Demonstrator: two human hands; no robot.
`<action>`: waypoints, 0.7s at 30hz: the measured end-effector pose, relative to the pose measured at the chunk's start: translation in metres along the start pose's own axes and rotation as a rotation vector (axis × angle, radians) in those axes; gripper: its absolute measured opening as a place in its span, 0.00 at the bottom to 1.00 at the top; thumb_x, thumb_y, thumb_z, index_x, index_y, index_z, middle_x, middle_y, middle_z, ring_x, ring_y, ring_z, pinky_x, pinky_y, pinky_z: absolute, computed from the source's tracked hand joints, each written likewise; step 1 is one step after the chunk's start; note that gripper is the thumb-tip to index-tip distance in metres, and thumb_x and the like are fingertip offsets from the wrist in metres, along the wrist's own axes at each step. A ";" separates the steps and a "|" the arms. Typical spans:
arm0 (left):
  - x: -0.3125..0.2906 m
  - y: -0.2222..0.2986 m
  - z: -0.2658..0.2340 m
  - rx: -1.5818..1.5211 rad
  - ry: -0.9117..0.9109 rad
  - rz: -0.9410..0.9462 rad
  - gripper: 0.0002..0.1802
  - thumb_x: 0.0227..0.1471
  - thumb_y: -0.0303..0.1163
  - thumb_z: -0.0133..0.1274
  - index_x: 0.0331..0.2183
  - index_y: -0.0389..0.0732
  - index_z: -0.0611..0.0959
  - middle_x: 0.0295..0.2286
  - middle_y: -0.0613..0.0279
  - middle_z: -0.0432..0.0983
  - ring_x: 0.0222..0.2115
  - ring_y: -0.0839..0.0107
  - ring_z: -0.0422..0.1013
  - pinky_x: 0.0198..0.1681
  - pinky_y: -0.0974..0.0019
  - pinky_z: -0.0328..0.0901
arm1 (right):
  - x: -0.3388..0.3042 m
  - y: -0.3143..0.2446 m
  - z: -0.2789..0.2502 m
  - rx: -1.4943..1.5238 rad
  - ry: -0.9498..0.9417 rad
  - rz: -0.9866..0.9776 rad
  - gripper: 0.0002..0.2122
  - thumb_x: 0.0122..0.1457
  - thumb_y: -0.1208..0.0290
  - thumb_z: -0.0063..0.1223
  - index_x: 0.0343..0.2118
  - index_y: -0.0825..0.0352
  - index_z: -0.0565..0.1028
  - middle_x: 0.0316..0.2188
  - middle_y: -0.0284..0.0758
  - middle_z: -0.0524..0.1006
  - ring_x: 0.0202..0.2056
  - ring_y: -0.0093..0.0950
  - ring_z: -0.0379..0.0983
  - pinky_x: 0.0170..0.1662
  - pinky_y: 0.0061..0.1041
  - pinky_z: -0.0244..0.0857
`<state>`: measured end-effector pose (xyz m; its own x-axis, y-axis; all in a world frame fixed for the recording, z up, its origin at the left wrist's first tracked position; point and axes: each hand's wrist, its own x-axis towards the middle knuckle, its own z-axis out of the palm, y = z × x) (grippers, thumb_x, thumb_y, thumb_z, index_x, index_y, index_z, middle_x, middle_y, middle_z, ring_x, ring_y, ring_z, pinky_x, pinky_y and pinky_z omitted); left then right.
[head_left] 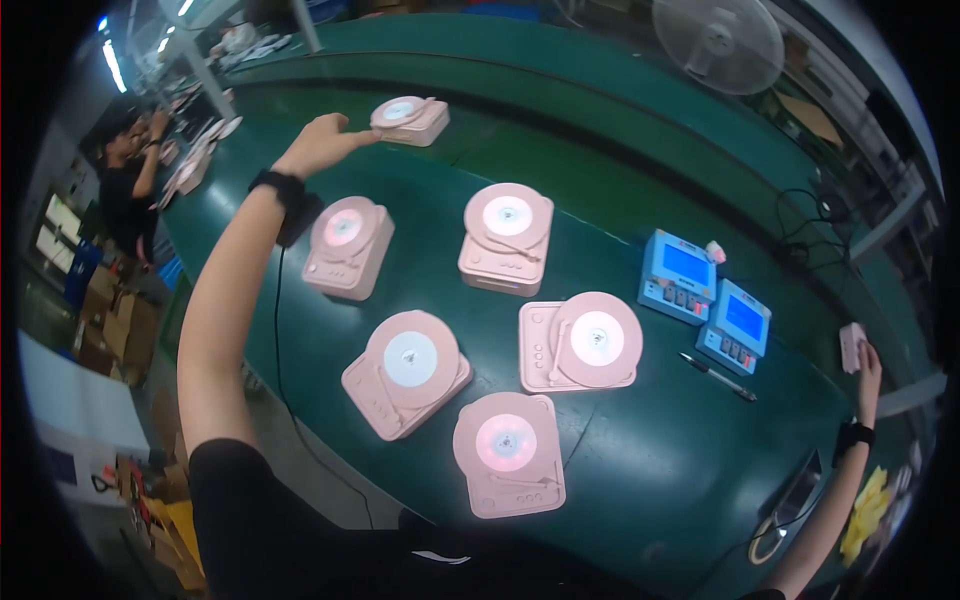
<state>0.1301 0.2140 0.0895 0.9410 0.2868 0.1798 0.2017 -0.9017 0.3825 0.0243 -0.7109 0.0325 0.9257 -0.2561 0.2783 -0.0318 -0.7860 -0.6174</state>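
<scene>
My left hand (325, 147) is stretched toward the back of the table, fingers extended, with its fingertips at the edge of a pink toy record player (415, 122). At the far right, my right hand (869, 372) has its fingers round another pink toy record player (852, 346), seen small and edge-on. Between my arms stand several more of the same kind: one (349, 240) by my left forearm, one (508, 232) behind the middle, one (590, 342) turned sideways, one (408, 365) tilted left, and one (507, 450) nearest me. Some discs glow pinkish.
Two blue boxes with screens (684, 268) stand right of the middle, with a pen (717, 377) before them. A roll of tape (767, 541) lies near the right front. A black cable (283, 365) runs down the left side. A co-worker (130, 175) is at far left.
</scene>
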 end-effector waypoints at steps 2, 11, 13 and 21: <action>0.058 -0.002 0.032 0.066 -0.178 -0.047 0.47 0.42 0.60 0.58 0.52 0.30 0.72 0.49 0.38 0.69 0.52 0.54 0.66 0.56 0.59 0.60 | -0.044 -0.103 0.029 -0.034 -0.153 -0.037 0.19 0.63 0.61 0.47 0.49 0.72 0.72 0.46 0.39 0.76 0.48 0.27 0.70 0.53 0.24 0.59; 0.171 0.006 0.172 0.269 -0.066 -0.344 0.73 0.15 0.63 0.67 0.62 0.40 0.57 0.59 0.41 0.55 0.58 0.46 0.57 0.60 0.58 0.55 | -0.150 -0.381 0.133 -0.409 -0.820 -0.625 0.27 0.50 0.63 0.59 0.53 0.65 0.68 0.52 0.43 0.69 0.54 0.43 0.65 0.61 0.52 0.49; 0.172 0.003 0.181 0.253 -0.073 -0.314 0.71 0.16 0.61 0.67 0.62 0.41 0.58 0.58 0.41 0.55 0.57 0.46 0.58 0.60 0.57 0.55 | -0.148 -0.394 0.157 -0.357 -0.833 -0.634 0.27 0.50 0.63 0.60 0.53 0.65 0.67 0.53 0.44 0.68 0.55 0.43 0.65 0.61 0.51 0.49; 0.156 0.019 0.099 0.139 -0.028 0.104 0.53 0.22 0.57 0.60 0.54 0.42 0.73 0.52 0.35 0.61 0.53 0.45 0.61 0.56 0.58 0.59 | -0.181 -0.419 0.243 -0.063 -1.003 -0.943 0.30 0.50 0.59 0.60 0.55 0.63 0.66 0.57 0.47 0.63 0.59 0.46 0.59 0.59 0.45 0.54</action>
<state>0.3079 0.2092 0.0352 0.9655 0.1826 0.1855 0.1372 -0.9626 0.2335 -0.0385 -0.1987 0.0621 0.4780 0.8735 -0.0921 0.7619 -0.4645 -0.4515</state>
